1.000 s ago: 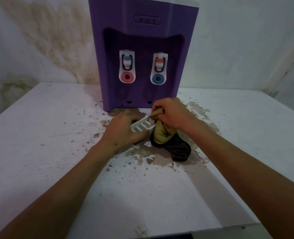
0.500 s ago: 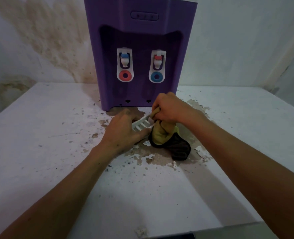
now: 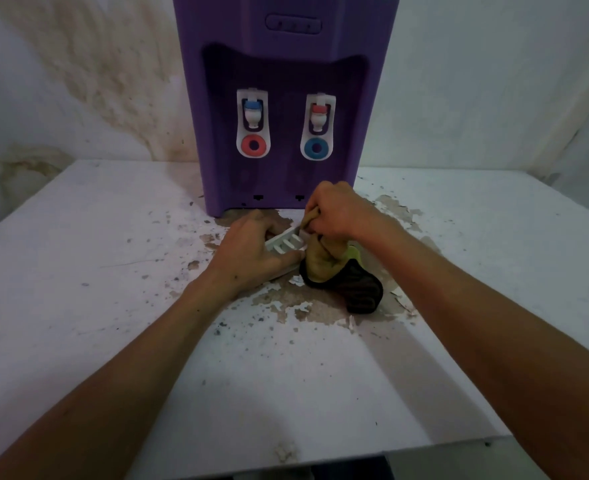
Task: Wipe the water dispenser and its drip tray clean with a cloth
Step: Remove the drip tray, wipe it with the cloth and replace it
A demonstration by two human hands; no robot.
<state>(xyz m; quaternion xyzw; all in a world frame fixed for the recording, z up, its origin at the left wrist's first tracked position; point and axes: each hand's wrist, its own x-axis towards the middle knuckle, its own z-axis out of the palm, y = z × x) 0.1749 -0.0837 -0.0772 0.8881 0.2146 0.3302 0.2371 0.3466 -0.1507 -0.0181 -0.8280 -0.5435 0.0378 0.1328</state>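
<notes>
Right fingers: curling tightly around a bunched fold of the cloth [image 3: 324,261], knuckles facing up, so the right hand [image 3: 338,213] is grasping it at the right end of the drip tray [image 3: 286,242].
Left fingers: wrapping over the tray's left part, thumb lying along its near edge, so the left hand [image 3: 248,251] is gripping the tray and holding it against the table [image 3: 78,271].
Cloth: yellow-olive on the upper side, dark and ribbed below; its loose end is trailing down and resting on the table just right of the tray.
Drip tray: white, slotted, tilting slightly, sitting on the table just in front of the water dispenser [image 3: 286,98] and apart from it; only a few slots are showing between the two hands.
Water dispenser: purple, standing upright at the back of the table against the wall [image 3: 78,81], with two white taps, one with a red ring at left and one with a blue ring at right.
Table: white, its paint flaking into brown patches around the tray and cloth.
Wall: showing a brownish stain left of the dispenser.
</notes>
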